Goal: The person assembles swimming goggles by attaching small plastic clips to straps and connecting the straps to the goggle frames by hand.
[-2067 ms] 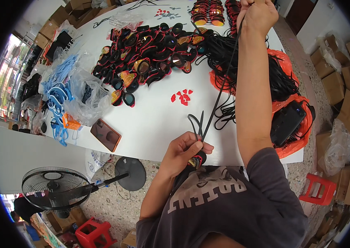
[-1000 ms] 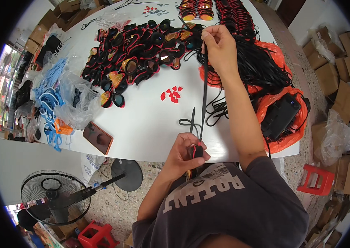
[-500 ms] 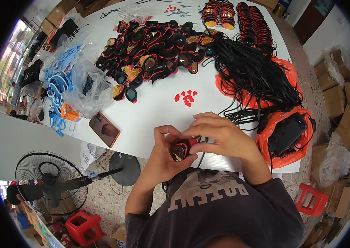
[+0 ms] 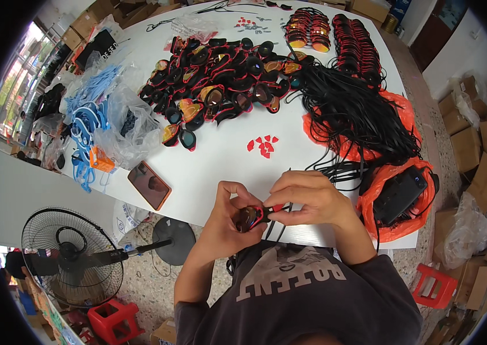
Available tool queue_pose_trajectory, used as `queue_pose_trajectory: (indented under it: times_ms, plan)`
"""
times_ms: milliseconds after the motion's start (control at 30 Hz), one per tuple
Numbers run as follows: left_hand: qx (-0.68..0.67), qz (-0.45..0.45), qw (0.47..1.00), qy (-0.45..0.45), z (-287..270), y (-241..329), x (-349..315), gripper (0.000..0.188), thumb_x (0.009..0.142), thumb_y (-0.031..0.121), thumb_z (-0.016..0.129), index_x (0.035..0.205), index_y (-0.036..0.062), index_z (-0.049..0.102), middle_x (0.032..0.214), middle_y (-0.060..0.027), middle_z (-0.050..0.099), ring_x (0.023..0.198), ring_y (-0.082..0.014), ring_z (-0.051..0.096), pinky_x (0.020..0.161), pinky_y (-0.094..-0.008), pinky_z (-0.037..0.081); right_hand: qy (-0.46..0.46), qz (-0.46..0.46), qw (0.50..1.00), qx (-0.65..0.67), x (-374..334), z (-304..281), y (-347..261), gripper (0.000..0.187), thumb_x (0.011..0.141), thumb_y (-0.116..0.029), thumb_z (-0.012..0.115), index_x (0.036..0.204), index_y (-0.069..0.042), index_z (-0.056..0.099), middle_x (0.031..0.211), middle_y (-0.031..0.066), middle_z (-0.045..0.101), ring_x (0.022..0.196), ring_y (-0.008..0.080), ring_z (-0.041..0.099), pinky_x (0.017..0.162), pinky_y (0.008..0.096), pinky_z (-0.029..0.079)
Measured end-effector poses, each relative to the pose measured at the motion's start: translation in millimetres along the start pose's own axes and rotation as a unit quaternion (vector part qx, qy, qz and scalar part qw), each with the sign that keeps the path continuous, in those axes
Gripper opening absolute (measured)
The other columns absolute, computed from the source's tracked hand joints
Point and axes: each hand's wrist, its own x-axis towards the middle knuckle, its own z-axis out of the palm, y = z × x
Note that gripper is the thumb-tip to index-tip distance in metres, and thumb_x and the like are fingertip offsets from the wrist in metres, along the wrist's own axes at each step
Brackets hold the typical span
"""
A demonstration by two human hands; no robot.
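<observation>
My left hand (image 4: 216,229) is wrapped round a pair of swim goggles (image 4: 247,219), black and red with a dark shiny lens, near the front edge of the table. The fingers of my right hand (image 4: 312,198) pinch a small red and black piece (image 4: 276,208) at the right end of the goggles. From there a black strap (image 4: 281,229) hangs toward my shirt. Part of the goggles is hidden by my fingers. Beyond my hands lie several small red pieces (image 4: 266,148), loose on the white table (image 4: 220,167).
Goggles are heaped (image 4: 215,80) at mid-table, with stacked rows of goggles (image 4: 355,52) at far right. Black straps (image 4: 353,109) lie over an orange bag; another orange bag (image 4: 396,224) holds a black device. At left are a phone (image 4: 149,185), blue straps (image 4: 89,121) and a fan (image 4: 74,253).
My right fingers have drawn slightly back from the goggles, showing the red piece between them. The goggles have turned a little in my left hand. The whole view has shifted slightly.
</observation>
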Motion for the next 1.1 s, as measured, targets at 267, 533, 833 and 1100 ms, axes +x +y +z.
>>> queue_pose_trajectory:
  times_ms: [267,533,833,1100]
  plan:
    - [-0.005,0.053,0.998,0.032,-1.0,-1.8,-0.2,0.052,0.069,-0.012,0.065,0.101,0.0075,0.028,0.094,-0.0109,0.057,0.08,-0.0101,0.056,0.066,-0.0213,0.046,0.003,0.035,0.998,0.045,2.5,-1.9,2.5,0.028,0.061,0.0,0.078,0.086,-0.002,0.067,0.078,0.0068,0.063,0.062,0.0174,0.061,0.053,0.0256,0.048]
    - [0.204,0.203,0.948,0.135,-15.4,-4.7,25.0,0.053,0.071,-0.001,0.074,0.113,0.0021,0.04,0.105,-0.0135,0.057,0.099,-0.0168,0.056,0.088,-0.0305,0.043,0.08,0.141,0.986,0.025,20.1,13.2,2.3,0.02,0.065,-0.002,0.072,0.08,-0.003,0.06,0.072,0.0043,0.059,0.061,0.0142,0.058,0.058,0.0243,0.048]
    - [-0.297,-0.05,0.953,0.013,-19.0,-46.2,11.9,0.052,0.098,0.042,0.034,0.118,-0.0045,0.047,0.122,-0.0212,0.053,0.112,-0.0321,0.054,0.095,-0.0416,0.045,0.18,0.237,0.939,0.171,31.4,33.6,1.5,0.016,0.077,0.008,0.064,0.091,0.003,0.057,0.084,0.0052,0.059,0.075,0.008,0.055,0.072,0.0226,0.048]
    - [-0.512,0.104,0.815,0.251,-57.2,-0.2,64.2,0.038,0.098,0.024,0.037,0.131,0.0042,0.035,0.128,-0.0173,0.048,0.117,-0.0274,0.05,0.1,-0.042,0.043,0.038,0.358,0.897,0.258,34.5,46.6,-5.3,0.019,0.08,-0.006,0.067,0.096,0.001,0.06,0.08,0.0033,0.063,0.07,0.0065,0.058,0.065,0.0205,0.047]
